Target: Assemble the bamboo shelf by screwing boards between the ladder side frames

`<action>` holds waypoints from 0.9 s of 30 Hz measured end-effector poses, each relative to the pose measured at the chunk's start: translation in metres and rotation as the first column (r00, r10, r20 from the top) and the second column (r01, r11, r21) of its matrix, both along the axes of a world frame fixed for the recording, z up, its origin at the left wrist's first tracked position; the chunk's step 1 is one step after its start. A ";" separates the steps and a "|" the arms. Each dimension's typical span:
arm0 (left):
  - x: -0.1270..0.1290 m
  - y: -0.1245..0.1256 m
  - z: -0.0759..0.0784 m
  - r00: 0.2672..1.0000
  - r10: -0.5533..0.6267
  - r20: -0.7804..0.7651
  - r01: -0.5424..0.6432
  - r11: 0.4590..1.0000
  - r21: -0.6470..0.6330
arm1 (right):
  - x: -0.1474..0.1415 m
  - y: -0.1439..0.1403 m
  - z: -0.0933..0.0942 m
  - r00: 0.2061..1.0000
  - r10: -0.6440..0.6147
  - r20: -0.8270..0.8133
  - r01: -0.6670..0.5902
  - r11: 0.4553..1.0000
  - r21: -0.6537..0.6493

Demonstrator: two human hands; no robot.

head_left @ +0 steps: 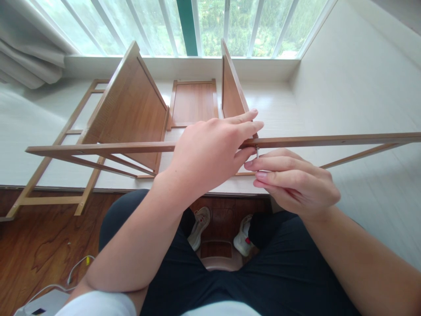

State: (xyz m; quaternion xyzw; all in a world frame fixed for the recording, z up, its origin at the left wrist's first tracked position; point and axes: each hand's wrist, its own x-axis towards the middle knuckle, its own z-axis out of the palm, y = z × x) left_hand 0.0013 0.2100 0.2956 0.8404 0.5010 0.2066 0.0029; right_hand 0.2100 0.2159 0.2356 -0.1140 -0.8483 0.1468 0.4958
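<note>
A long wooden frame [302,141] lies crosswise in front of me, its narrow rail edge facing up. My left hand [210,153] is closed around the middle of that rail, with its fingers over the far side and the thumb on the near side. Just below the rail, a small metal screw [258,153] points up to the rail's near side. My right hand [292,177] pinches the screw's lower end between thumb and fingertips; its head is hidden. Behind the rail stand two upright wooden panels, a left one [128,96] and a right one [233,83].
A smaller panel [194,103] lies between the uprights on the pale window ledge [272,96]. At left, a ladder-like wooden frame [49,200] leans past the ledge edge. A white cable [74,268] runs over the brown floor. A grey curtain [29,48] hangs at upper left.
</note>
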 end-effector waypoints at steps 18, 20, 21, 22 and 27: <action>0.002 -0.001 -0.003 0.999 0.034 -0.008 -0.033 0.999 0.026 | 0.000 -0.005 0.000 0.999 -0.037 -0.002 0.037 0.998 -0.043; 0.002 -0.001 -0.003 0.999 0.037 -0.009 -0.037 0.999 0.018 | 0.001 -0.005 0.000 1.000 -0.029 -0.006 0.029 0.998 -0.051; 0.002 -0.001 -0.003 0.999 0.039 -0.010 -0.038 0.999 0.015 | 0.001 -0.005 0.000 1.000 -0.022 -0.005 0.022 0.998 -0.055; 0.002 -0.001 -0.002 0.999 0.041 -0.010 -0.041 0.999 0.012 | 0.001 -0.005 0.000 1.000 -0.015 -0.003 0.014 0.998 -0.059; 0.003 -0.002 -0.002 0.998 0.053 -0.016 -0.053 0.999 -0.004 | 0.002 -0.005 0.002 1.000 0.006 -0.013 -0.007 0.997 -0.075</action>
